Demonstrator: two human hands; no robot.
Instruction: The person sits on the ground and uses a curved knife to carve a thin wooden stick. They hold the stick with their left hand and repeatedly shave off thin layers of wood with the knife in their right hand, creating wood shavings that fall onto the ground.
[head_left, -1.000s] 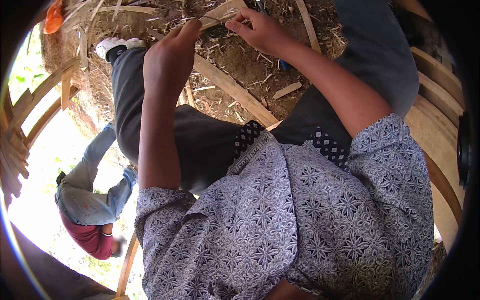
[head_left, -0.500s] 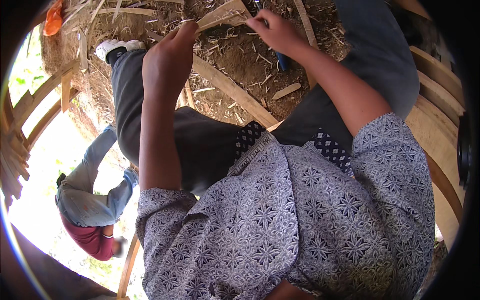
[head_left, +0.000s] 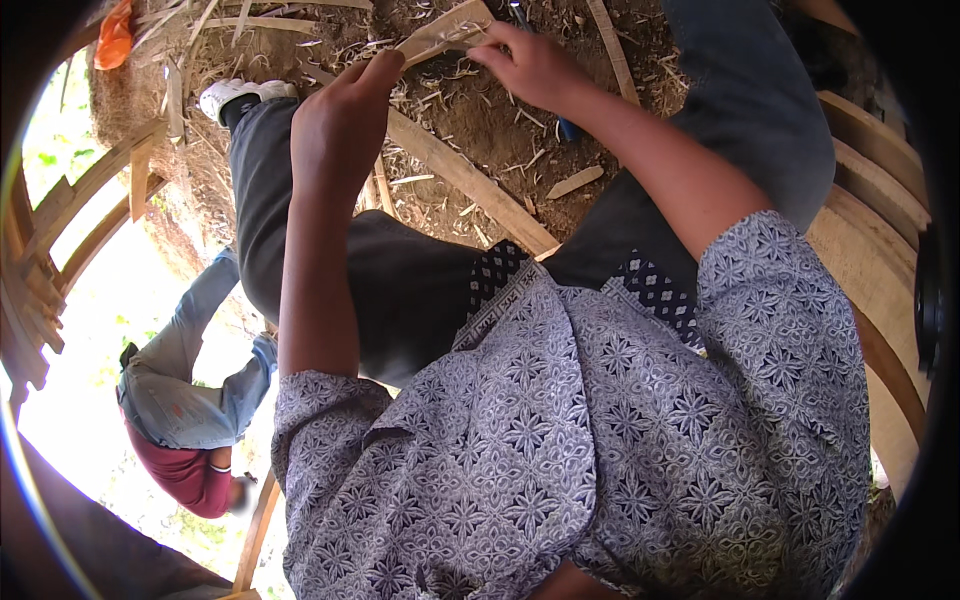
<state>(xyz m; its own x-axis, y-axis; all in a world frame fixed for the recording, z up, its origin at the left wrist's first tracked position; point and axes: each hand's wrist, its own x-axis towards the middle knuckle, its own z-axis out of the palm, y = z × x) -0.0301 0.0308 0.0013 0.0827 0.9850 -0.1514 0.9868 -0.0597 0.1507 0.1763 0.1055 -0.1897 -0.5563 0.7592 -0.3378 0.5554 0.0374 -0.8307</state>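
Near the top of the view, a flat, pale piece of wood [head_left: 447, 28] is seen between two bare hands, slanted from the left fingertips up toward the upper rim. The left hand [head_left: 345, 112] is folded, with one digit stretched to the lower end of the wood; the remaining fingers are hidden by the hand itself, so its grip cannot be told. The right hand [head_left: 530, 65] is turned inward, its fingertips drawn close together beside the wood's right edge; whether anything thin is pinched there is too small to be made out. Below the hands, brown ground [head_left: 510, 150] is strewn with shavings [head_left: 412, 180] and crossed aslant by a long plank [head_left: 472, 182], which is laid between the wearer's dark trouser legs [head_left: 400, 285]. Near the right wrist, a blue object [head_left: 569, 130] is partly covered by the forearm [head_left: 660, 150], and a short pointed chip [head_left: 575, 182] is placed just below it. A narrow strip [head_left: 613, 50] is partly hidden behind the same arm. At the upper left, something orange [head_left: 114, 38] can be seen; lower down, a stooping co-worker [head_left: 185, 400] is shown in blue jeans and a dark red top.
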